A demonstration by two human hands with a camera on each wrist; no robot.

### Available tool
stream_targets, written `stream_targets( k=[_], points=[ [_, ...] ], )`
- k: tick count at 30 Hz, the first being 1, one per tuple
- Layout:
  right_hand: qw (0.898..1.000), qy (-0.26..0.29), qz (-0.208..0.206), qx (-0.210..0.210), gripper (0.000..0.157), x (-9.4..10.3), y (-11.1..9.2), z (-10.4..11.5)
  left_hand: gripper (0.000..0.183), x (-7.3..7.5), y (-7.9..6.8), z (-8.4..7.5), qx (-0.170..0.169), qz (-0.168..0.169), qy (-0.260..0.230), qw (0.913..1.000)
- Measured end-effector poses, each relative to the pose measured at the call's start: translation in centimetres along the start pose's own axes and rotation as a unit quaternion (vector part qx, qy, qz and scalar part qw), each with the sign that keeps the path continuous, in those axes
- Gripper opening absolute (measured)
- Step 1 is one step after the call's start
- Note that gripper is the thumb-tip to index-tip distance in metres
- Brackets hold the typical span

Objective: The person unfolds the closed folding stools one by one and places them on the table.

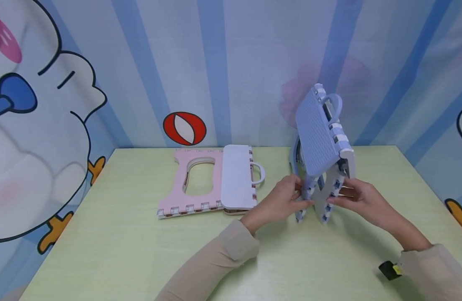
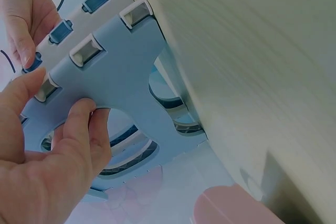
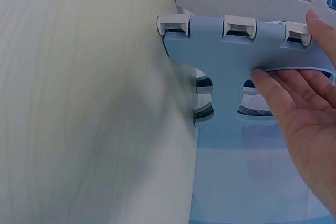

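Observation:
A blue and white folding stool [image 1: 316,129] stands partly unfolded on the table, its seat panel tilted and a loop handle [image 1: 337,104] on its upper edge. My left hand [image 1: 277,200] grips the stool's left leg panel, thumb on the hinged edge and fingers reaching into the oval cutout [image 2: 123,124]. Opposite it, my right hand [image 1: 368,202] holds the right leg panel near its hinge, with fingers curled into the opening, as the right wrist view shows [image 3: 302,114]. Between the two leg panels there is a narrow gap.
Left of the blue stool, a pink and white folding stool [image 1: 201,179] lies flat on the pale green table [image 1: 122,251]. A small black and yellow tag [image 1: 390,270] is by the right sleeve. A striped, cartoon-printed backdrop [image 1: 246,75] rises behind the table.

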State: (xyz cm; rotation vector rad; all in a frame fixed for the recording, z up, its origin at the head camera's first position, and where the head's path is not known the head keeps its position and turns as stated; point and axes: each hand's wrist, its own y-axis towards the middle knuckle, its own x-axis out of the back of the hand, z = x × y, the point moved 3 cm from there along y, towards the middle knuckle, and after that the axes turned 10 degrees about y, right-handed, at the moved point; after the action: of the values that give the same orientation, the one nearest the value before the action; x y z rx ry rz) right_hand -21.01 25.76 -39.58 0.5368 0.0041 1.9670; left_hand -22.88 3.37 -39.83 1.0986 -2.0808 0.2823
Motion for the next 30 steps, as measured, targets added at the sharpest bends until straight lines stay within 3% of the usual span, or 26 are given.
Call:
stream_targets(
  k=[30],
  points=[
    [1.0, -0.001, 0.001, 0.004, 0.059, 0.39, -0.22, -0.02, 0.033, 0.12, -0.16, 0.08, -0.002, 0.002, 0.001, 1.0]
  ],
)
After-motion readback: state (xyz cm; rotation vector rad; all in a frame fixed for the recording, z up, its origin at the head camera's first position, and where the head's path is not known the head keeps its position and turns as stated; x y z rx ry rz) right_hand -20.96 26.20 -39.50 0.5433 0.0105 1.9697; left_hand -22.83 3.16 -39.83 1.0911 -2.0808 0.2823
